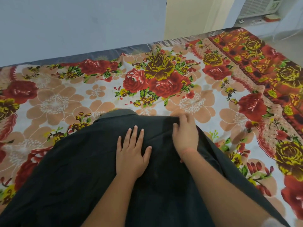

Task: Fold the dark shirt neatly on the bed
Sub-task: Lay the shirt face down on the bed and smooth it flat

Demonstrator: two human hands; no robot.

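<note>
Currently we press the left hand flat, fingers straight, on the dark shirt; the right hand pinches its folded edge beside those fingers.

A white louvred unit sits past a blue-grey wall.

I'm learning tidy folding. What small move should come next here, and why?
Probably draw the right hand, which pinches the far right edge of the dark shirt, inward over the cloth, since the left hand lies flat pinning the middle.
</note>
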